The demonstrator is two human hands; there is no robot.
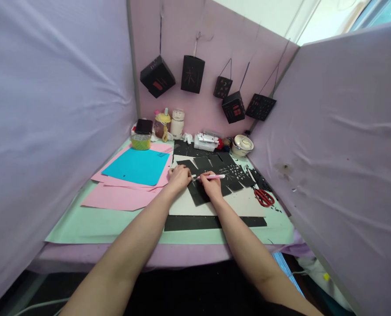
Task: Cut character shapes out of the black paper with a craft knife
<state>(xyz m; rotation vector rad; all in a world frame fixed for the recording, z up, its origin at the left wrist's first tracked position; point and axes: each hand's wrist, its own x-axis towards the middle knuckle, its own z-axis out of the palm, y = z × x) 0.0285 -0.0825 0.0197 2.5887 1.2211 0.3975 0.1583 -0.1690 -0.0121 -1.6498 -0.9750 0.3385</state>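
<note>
A black paper piece with cut-out shapes and tabbed edges [236, 172] lies on a pale board [195, 210]. My right hand [211, 185] is closed around a slim pink-and-white pen-shaped tool [217, 176], its tip pointing left at the paper. Whether that tip is a blade or a nib is too small to tell. Flat on the paper's left part rests my left hand [181, 176], fingers spread and curved, its fingertips close to the tool's tip. A small white bit shows between the two hands.
Red-handled scissors [264, 198] lie right, among black scraps. Pink sheets [116, 196] and a blue sheet [136, 166] lie left, below a tape roll [141, 141]. A black strip [211, 223] lies in front. Cups and a lidded bowl [242, 145] stand behind; black paper lanterns [193, 74] hang above.
</note>
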